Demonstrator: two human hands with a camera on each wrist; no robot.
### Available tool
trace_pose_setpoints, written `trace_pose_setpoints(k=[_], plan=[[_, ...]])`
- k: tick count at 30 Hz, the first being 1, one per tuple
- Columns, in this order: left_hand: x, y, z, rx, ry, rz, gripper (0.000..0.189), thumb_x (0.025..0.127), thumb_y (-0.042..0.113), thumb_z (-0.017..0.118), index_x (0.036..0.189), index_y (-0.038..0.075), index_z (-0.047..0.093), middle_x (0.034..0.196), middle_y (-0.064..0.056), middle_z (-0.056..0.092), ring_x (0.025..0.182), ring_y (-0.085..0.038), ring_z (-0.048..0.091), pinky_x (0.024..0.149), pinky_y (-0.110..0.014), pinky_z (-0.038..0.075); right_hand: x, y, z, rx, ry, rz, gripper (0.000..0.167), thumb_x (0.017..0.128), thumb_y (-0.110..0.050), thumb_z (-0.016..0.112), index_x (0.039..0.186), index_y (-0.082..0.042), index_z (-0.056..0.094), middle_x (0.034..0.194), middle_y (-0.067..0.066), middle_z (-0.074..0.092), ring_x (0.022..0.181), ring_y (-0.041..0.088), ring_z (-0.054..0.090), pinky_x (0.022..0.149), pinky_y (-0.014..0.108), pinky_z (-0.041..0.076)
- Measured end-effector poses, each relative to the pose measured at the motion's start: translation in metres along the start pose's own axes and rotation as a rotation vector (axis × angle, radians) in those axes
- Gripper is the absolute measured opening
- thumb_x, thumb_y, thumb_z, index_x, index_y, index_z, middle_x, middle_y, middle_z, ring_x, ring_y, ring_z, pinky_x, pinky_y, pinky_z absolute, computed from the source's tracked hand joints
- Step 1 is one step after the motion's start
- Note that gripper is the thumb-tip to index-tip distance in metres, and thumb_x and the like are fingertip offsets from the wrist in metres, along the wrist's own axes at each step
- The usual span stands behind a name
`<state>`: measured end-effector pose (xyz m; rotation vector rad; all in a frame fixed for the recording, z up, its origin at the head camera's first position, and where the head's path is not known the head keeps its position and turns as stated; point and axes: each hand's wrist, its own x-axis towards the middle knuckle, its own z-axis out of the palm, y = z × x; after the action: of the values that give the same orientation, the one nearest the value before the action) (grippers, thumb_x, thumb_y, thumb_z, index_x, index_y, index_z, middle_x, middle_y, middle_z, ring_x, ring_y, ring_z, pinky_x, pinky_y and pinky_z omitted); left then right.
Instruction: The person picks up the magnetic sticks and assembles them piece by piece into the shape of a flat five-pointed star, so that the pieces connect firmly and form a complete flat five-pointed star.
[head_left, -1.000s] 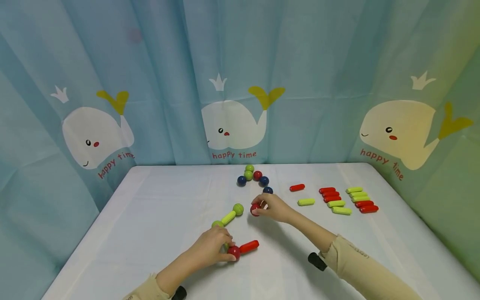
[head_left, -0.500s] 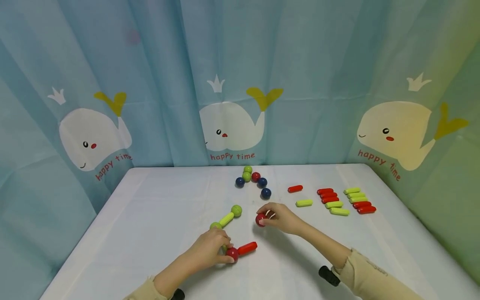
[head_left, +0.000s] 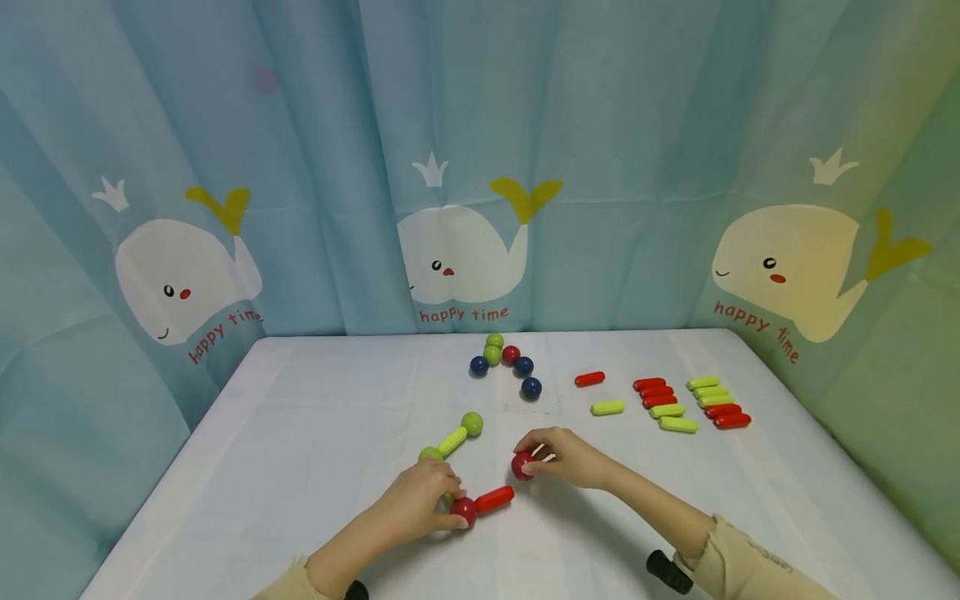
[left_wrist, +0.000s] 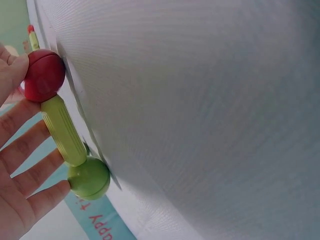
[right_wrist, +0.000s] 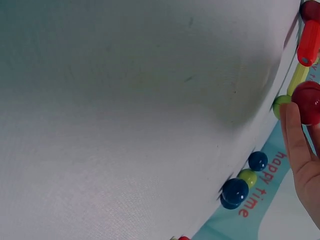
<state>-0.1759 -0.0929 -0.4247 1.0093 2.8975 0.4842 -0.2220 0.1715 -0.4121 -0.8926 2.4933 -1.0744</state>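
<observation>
So the left grip, bottom centre of the head view, has thumb and index pinching a red ball, other fingers spread along a lime rod and a green ball. A second lime rod runs from there up to another green ball, and a red rod sticks out of the pinched ball toward the right.

The right grip, right of centre, is pinching a second red ball just past the red rod's free end, not touching it. Can't tell if that ball is off the bench.

Upper middle of the bench there's a loose bunch of balls: three blue, two green, one red. More red and lime rods lie over at the right.
</observation>
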Motion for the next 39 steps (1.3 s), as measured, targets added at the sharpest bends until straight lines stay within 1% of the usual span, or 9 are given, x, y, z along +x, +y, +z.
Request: trace_pose_setpoints(k=[6,10,17,21,24,30,36,39], plan=[[0.003,0.000,-0.005,0.009,0.012,0.007,0.028,0.073,0.036,0.079,0.090,0.014,0.074,0.098,0.002,0.067,0.095,-0.014,0.058,0.084,-0.031,0.049,-0.003,-0.004,-0.001,0.020,-0.053,0.015,0.026,0.088,-0.008,0.064,0.110,0.006,0.062,0.101,0.013,0.066,0.089,0.018,0.062,0.077,0.023,0.054],[0.004,0.000,-0.008,0.012,0.011,0.006,0.028,0.073,0.036,0.079,0.090,0.014,0.074,0.098,0.002,0.067,0.095,-0.014,0.058,0.084,-0.031,0.049,-0.003,-0.010,-0.001,0.022,-0.083,0.027,0.027,0.088,-0.009,0.064,0.110,0.006,0.062,0.103,0.014,0.066,0.089,0.019,0.062,0.076,0.023,0.054],[0.007,0.001,-0.009,0.018,0.010,0.030,0.028,0.074,0.036,0.078,0.091,0.013,0.074,0.098,0.002,0.068,0.095,-0.014,0.059,0.085,-0.030,0.050,-0.004,-0.011,0.000,-0.008,-0.078,0.024,0.022,0.087,-0.008,0.064,0.106,0.004,0.064,0.099,0.010,0.066,0.086,0.016,0.061,0.076,0.022,0.053],[0.004,0.003,-0.007,0.007,-0.006,0.020,0.028,0.073,0.036,0.079,0.090,0.013,0.074,0.097,0.003,0.068,0.094,-0.014,0.058,0.083,-0.029,0.050,-0.006,-0.007,0.005,0.005,-0.098,0.023,0.021,0.086,-0.007,0.064,0.105,0.003,0.065,0.096,0.007,0.067,0.084,0.009,0.058,0.073,0.018,0.051],[0.000,0.003,-0.005,-0.003,-0.019,0.005,0.028,0.073,0.036,0.079,0.090,0.014,0.074,0.097,0.003,0.068,0.094,-0.014,0.057,0.082,-0.029,0.050,-0.004,-0.007,0.009,-0.011,-0.114,0.016,0.020,0.085,-0.006,0.066,0.103,0.002,0.065,0.093,0.005,0.068,0.082,0.006,0.057,0.071,0.017,0.050],[-0.002,0.004,-0.004,-0.008,-0.026,0.011,0.027,0.073,0.035,0.079,0.092,0.015,0.074,0.099,0.002,0.068,0.096,-0.015,0.059,0.084,-0.032,0.051,-0.005,-0.008,0.011,-0.085,-0.099,-0.001,0.018,0.081,-0.005,0.070,0.099,-0.001,0.067,0.090,0.004,0.069,0.081,0.007,0.058,0.072,0.021,0.053],[-0.004,0.001,-0.005,-0.032,-0.041,0.016,0.028,0.074,0.034,0.078,0.093,0.014,0.074,0.100,0.002,0.068,0.097,-0.015,0.059,0.086,-0.033,0.050,-0.005,-0.011,0.014,-0.100,-0.120,0.015,0.019,0.081,-0.005,0.071,0.098,-0.002,0.066,0.090,0.003,0.068,0.082,0.009,0.059,0.075,0.026,0.054],[-0.002,0.000,-0.008,-0.016,-0.036,0.032,0.028,0.075,0.034,0.078,0.092,0.013,0.074,0.100,0.003,0.068,0.096,-0.013,0.060,0.086,-0.031,0.050,-0.005,-0.012,0.013,-0.102,-0.107,0.021,0.020,0.081,-0.005,0.070,0.100,-0.002,0.065,0.091,0.004,0.068,0.083,0.011,0.059,0.077,0.029,0.055]])
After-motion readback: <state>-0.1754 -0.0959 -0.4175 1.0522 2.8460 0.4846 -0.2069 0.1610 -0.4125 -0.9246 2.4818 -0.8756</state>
